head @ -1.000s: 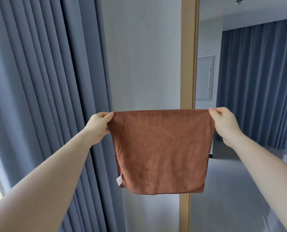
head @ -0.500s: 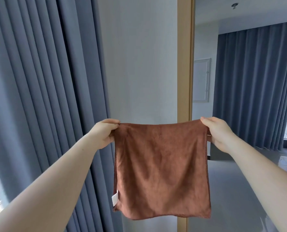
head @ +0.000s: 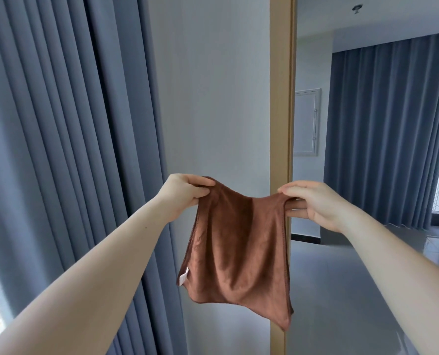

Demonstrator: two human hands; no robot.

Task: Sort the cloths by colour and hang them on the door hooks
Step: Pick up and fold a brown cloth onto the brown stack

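Observation:
A brown cloth (head: pixel 236 254) hangs in front of me, held up by its two top corners. My left hand (head: pixel 185 193) pinches the upper left corner and my right hand (head: pixel 313 203) pinches the upper right corner. The top edge sags between the hands and the cloth falls in loose folds. A small white label (head: pixel 183 277) sticks out from its lower left edge. No door hooks are in sight.
Blue-grey curtains (head: pixel 59 149) fill the left side beside a white wall panel (head: pixel 210 98). A wooden door frame (head: pixel 281 98) stands upright behind the cloth. Through the opening lie a tiled floor (head: pixel 341 290), more curtains (head: pixel 387 129) and a white wall cabinet (head: pixel 306 123).
My hands have come closer together, so the cloth that was stretched flat now sags and folds. The hands also sit slightly lower in view.

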